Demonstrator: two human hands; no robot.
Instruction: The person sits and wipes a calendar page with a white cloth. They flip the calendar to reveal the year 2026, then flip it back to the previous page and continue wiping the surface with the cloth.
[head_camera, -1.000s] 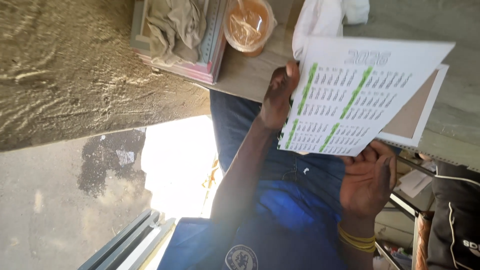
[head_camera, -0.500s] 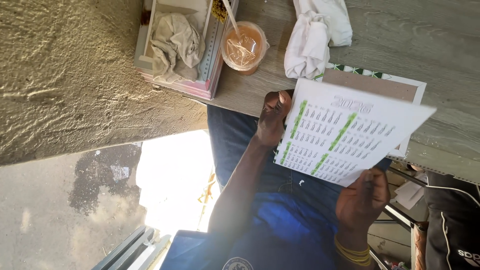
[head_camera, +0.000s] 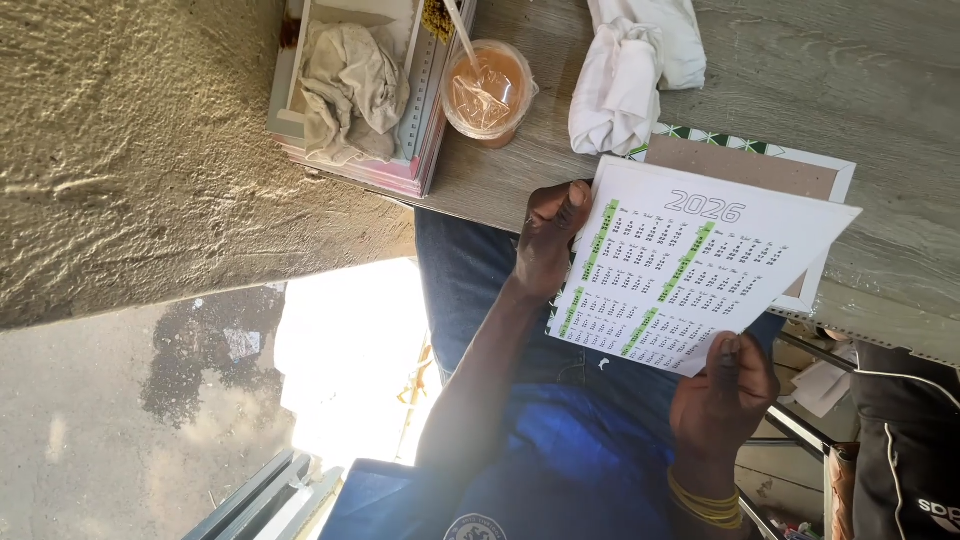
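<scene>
Harsh daylight; a blown-out glare patch on the ground beside the left hand (head_camera: 548, 240); focus sharp throughout.

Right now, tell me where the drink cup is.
In the head view the drink cup stands top centre on the wooden table, between the tray with a crumpled rag to its left and the white cloth to its right.
</scene>
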